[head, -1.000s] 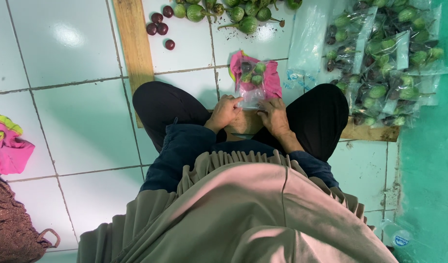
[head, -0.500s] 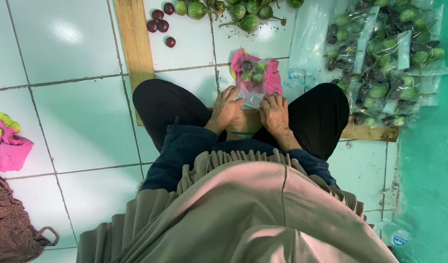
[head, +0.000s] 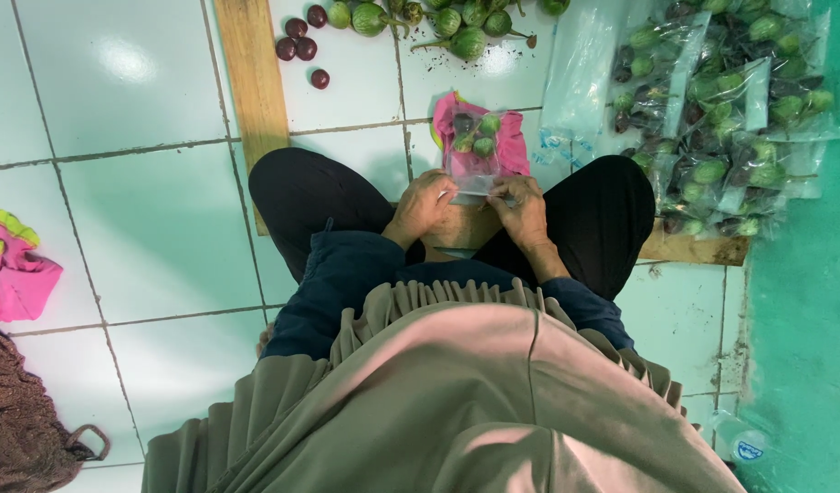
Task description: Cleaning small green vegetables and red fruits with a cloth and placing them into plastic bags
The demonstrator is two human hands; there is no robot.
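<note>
A small clear plastic bag (head: 476,151) of round green and purple eggplants is held by its near edge between the knees, over a pink cloth (head: 511,137). Its mouth is pinched between the fingers of the left hand (head: 424,203) and the right hand (head: 522,206). The seal is best pressed evenly, the fruit kept clear of the edge.

Glossy pale-green tiled floor (head: 155,210) is carrying a wooden plank (head: 253,82) upper left, small round purple fruits (head: 301,46) beside it, and clear filled bags (head: 730,119) upper right.
</note>
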